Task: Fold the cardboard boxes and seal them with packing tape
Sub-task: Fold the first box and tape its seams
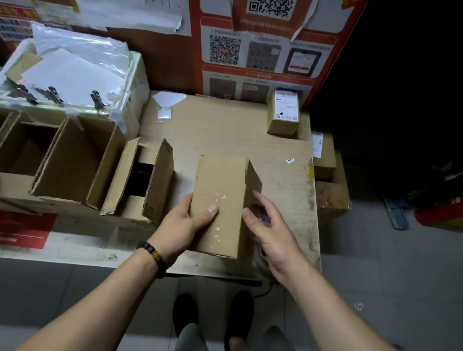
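Cardboard box [218, 203] stands on table [224, 137] near its front edge, clear tape across its top face. Left hand [185, 222] grips box's left side, thumb pressed on top. Right hand [271, 234] just beside box's right side, blurred; grip unclear.

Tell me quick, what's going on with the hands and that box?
Left hand grips taped cardboard box, thumb on top. Right hand at box's right side, blurred, grip unclear. Open boxes close on the left, not blocking.
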